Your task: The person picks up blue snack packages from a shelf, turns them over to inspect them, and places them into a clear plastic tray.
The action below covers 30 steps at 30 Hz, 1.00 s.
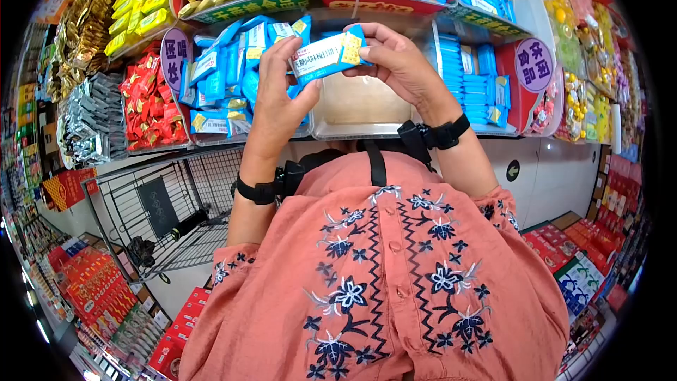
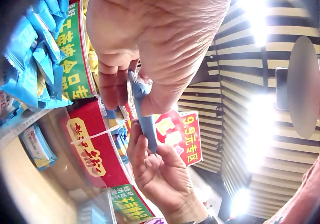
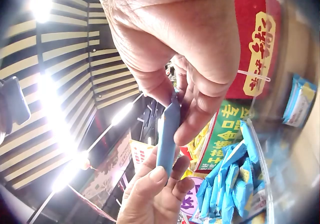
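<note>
A blue and white wrapped snack packet (image 1: pixel 326 56) is held up between both hands, its printed face toward the head camera. The left hand (image 1: pixel 276 92) pinches its left end between thumb and fingers; the right hand (image 1: pixel 403 67) grips its right end. In the left wrist view the packet (image 2: pixel 144 109) shows edge-on, the left hand (image 2: pixel 160 39) above and the right hand (image 2: pixel 162 179) below. The right wrist view also has the packet (image 3: pixel 169 134) edge-on, with the right hand (image 3: pixel 180 44) at its upper end and the left hand (image 3: pixel 152 191) at its lower end.
Below the hands lies a tray (image 1: pixel 363 106) with a bare bottom. Blue packets (image 1: pixel 211 85) fill the bin at its left, and more blue packets (image 1: pixel 462 77) stand at its right. Red packets (image 1: pixel 144 102) lie farther left. A wire cart (image 1: pixel 183 204) stands at lower left.
</note>
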Available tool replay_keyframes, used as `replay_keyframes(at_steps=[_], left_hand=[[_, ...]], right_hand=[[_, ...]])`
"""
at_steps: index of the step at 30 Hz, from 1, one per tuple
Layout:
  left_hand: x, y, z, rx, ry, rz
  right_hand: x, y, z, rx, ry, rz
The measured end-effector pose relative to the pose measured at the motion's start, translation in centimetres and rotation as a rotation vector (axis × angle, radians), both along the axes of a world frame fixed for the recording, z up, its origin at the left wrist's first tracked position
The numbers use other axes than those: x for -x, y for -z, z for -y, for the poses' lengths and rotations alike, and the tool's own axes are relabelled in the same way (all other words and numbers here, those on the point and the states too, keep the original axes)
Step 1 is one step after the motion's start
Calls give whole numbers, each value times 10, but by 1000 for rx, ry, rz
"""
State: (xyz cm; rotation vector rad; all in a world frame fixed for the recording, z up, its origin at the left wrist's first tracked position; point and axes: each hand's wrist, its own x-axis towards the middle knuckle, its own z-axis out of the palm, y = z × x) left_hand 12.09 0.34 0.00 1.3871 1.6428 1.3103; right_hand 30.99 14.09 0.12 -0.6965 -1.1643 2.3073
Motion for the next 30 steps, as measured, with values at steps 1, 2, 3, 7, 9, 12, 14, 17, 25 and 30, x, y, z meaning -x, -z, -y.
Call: replay_keyframes(at_steps=[1, 2, 3, 7, 9, 12, 14, 17, 25, 30], left_hand=[[0, 0, 0, 6, 2, 7], [1, 1, -1, 6, 4, 9], [1, 2, -2, 5, 6, 11], [2, 4, -5, -2, 18, 0], [3, 5, -6, 13, 16, -5], [3, 6, -8, 28, 14, -16], [3, 7, -10, 33, 13, -26], [2, 8, -11, 32, 11, -46], [4, 13, -17, -35, -12, -103], [3, 7, -17, 5, 3, -86]], right_hand=[[0, 1, 0, 4, 2, 2], [0, 1, -1, 8, 5, 3], [0, 2, -2, 11, 8, 5], [0, 5, -5, 15, -5, 4], [0, 7, -6, 5, -3, 16], [0, 7, -10, -4, -28, 42], [0, 8, -11, -27, -27, 63], [2, 8, -13, -38, -29, 88], [5, 11, -18, -48, -48, 120], [5, 11, -19, -53, -52, 124]])
